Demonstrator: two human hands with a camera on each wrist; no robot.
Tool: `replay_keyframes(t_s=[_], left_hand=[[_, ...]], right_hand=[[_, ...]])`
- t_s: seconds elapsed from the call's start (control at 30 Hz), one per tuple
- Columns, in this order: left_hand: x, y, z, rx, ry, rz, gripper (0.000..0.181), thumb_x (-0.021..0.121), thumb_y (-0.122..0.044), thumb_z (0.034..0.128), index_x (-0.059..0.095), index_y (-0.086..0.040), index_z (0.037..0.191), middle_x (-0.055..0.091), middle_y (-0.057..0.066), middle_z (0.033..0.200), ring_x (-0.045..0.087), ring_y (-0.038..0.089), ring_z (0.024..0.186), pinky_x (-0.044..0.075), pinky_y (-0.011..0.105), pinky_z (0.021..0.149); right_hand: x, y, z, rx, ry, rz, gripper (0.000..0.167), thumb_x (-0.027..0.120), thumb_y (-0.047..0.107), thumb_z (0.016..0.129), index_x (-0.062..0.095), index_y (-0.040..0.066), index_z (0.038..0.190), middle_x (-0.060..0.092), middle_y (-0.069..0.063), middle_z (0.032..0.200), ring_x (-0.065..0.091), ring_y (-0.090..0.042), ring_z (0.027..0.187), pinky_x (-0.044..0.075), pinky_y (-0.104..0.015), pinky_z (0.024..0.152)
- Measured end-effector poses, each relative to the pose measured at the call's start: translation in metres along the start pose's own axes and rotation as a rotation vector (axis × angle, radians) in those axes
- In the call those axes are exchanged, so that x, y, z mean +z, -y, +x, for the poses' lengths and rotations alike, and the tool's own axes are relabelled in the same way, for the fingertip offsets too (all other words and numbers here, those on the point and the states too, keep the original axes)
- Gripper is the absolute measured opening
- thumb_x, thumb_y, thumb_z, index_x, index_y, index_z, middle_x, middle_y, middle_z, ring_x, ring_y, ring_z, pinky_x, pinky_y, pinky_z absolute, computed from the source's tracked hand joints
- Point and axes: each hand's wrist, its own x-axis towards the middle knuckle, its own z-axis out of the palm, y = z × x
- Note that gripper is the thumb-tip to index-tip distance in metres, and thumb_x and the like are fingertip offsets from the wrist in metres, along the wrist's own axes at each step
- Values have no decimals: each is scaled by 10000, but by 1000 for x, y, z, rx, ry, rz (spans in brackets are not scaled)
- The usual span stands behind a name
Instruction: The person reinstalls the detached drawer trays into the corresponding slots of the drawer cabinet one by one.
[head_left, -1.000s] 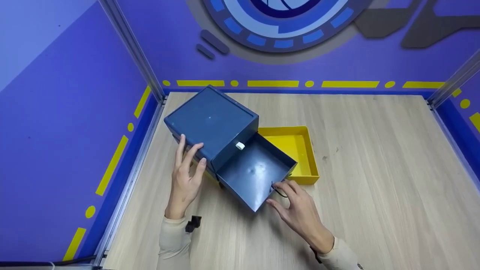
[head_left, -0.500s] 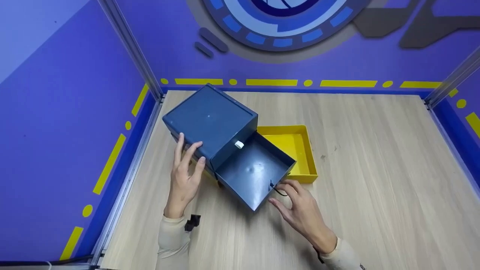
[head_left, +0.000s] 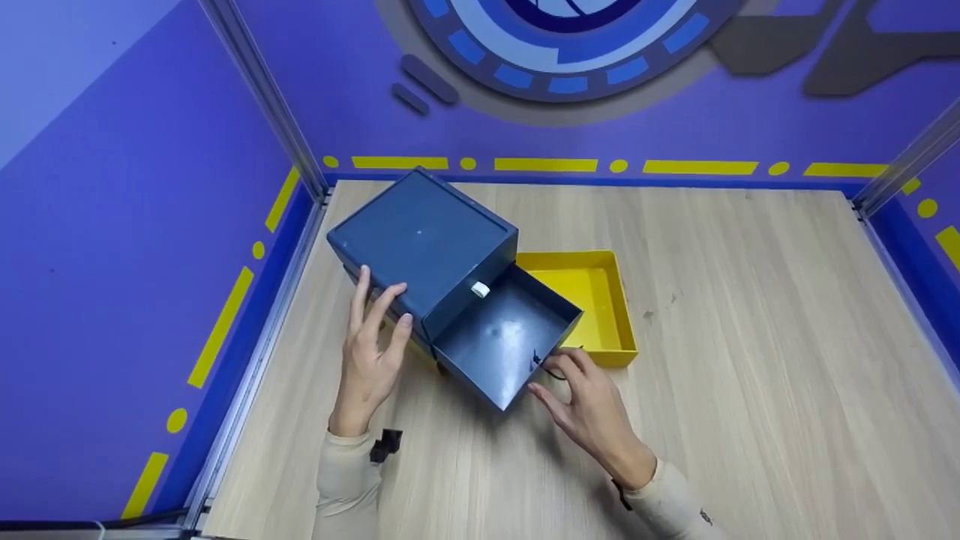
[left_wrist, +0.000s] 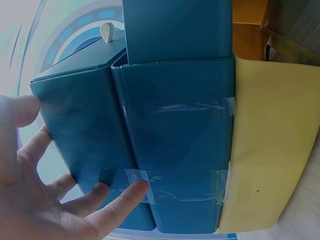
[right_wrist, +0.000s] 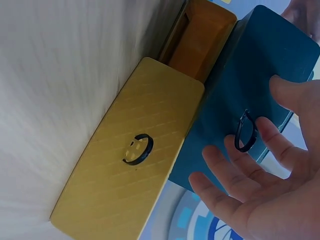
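Touching the dark drawer, the right hand is unclenched, the left hand splayed against its cabinet.

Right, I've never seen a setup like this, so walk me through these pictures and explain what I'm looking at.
There's no machine here, just someone's two bare hands. The wide picture is taken from the head, looking down; the two close-ups are taken from the wrists, each showing its own hand's work.

On the wooden-looking table stands a blue box with a blue drawer pulled out. A yellow drawer shows lower down, partly hidden beneath it.

The left hand rests against the box's side. The right hand is at the blue drawer's front, around its black loop. Neither hand plainly grips anything.
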Motion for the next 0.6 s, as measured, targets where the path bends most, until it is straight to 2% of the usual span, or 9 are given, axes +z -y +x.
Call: replay_keyframes(t_s=[0.37, 0.6], left_hand=[[0, 1, -1, 13, -4, 9, 429, 637, -224, 1076, 610, -251, 1504, 157, 50, 1802, 275, 348, 1629, 386, 672, 1193], [0, 1, 0, 10, -6, 13, 435, 637, -231, 1075, 606, -264, 1508, 154, 38, 1803, 268, 348, 1630, 377, 680, 1194]], right_hand=[[12, 2, 15, 14, 26, 6, 328, 893, 309, 885, 722, 110, 1083, 687, -62, 1057, 677, -198, 831, 590, -360, 725], [21, 5, 24, 46, 54, 43, 332, 869, 325, 912, 710, 107, 1105, 690, -77, 1062, 684, -231, 865, 600, -368, 760]])
